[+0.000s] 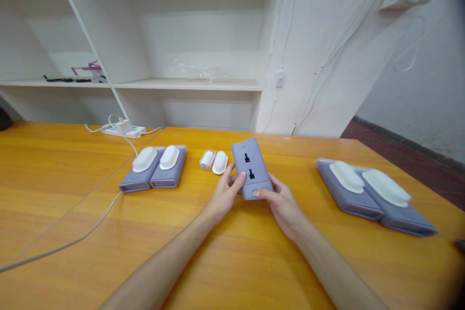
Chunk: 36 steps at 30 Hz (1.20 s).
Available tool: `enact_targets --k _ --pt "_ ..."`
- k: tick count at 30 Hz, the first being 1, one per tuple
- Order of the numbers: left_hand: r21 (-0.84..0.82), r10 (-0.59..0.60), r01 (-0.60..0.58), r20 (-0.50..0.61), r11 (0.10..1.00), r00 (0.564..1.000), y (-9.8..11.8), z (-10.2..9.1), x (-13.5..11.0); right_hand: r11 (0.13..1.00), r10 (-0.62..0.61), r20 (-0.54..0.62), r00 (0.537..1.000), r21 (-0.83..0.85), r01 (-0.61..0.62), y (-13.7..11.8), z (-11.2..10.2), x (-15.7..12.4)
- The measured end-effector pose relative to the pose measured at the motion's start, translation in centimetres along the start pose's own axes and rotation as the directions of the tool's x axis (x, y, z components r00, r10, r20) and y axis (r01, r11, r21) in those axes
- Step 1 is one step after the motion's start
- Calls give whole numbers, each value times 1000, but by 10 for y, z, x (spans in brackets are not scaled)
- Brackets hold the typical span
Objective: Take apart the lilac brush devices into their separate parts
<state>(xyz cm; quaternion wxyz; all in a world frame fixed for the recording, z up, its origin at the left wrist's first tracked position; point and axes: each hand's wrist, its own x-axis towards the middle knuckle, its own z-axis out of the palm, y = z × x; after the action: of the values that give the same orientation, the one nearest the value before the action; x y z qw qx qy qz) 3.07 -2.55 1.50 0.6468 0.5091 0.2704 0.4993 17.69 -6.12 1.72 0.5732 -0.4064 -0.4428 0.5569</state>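
Between our left hand (225,193) and our right hand (285,207) we grasp a flat, rectangular, lavender-grey box (258,162), one hand at each side of its lower half. Its face, turned up towards us and leaning a little, bears two small black marks, one below the other, and a seam crosses it near the lower end. Our left thumb presses the face beside the lower mark, our right thumb lies below the seam, and the upper half rises free of our fingers. We have it over the orange-brown wooden table (232,271); whether its far end touches, we cannot tell. Just beyond our left hand lie a white ribbed oval piece (220,162) and a small clear tray (202,163) holding a white rounded piece (208,158). Farther out, two lavender-grey boxes topped with white ovals (142,179) stand left, and two similar boxes (343,198) right.
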Motion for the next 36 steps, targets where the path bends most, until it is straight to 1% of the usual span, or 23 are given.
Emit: enact_targets --k 4,8,15,19,21,24,28,29,31,33,35,36 --pt "-41 -25 24 -27 999 999 -1 0 1 1000 16 -49 999 6 -16 1 2 2" --pt "-74 -38 34 -43 997 998 -6 -5 2 998 48 -62 997 -29 -50 -2 3 3" --pt "-76 -7 9 29 997 1000 -8 -11 4 995 65 -10 998 -75 -65 -10 1 0" --pt "-94 -97 98 10 991 995 -8 -9 3 978 118 -39 992 -168 -123 -13 -3 0" --pt "-98 -135 135 5 986 991 -9 -9 3 969 155 -47 987 -187 -161 -15 -3 1" --pt "-93 -144 143 -4 985 990 -8 -8 2 966 176 -51 983 -181 -183 -19 2 2" --pt "-99 -139 137 -16 986 990 -8 -8 2 975 141 -69 988 -164 -151 -18 4 1" --pt "-94 -136 134 -14 987 991 -7 -8 3 977 130 -60 990 -160 -139 -16 2 1" --pt "-78 -141 139 -24 987 990 -6 -10 4 978 130 7 991 -164 -127 -10 -4 -1" --pt "-76 -158 153 -72 985 985 -4 -13 6 972 151 83 985 -192 -133 -4 -9 -3" --pt "-75 -167 159 -105 984 980 -3 -15 8 963 150 89 985 -238 -125 0 -11 -4" --pt "-77 -166 159 -102 984 981 -3 -16 8 959 139 80 987 -259 -114 2 -11 -4"
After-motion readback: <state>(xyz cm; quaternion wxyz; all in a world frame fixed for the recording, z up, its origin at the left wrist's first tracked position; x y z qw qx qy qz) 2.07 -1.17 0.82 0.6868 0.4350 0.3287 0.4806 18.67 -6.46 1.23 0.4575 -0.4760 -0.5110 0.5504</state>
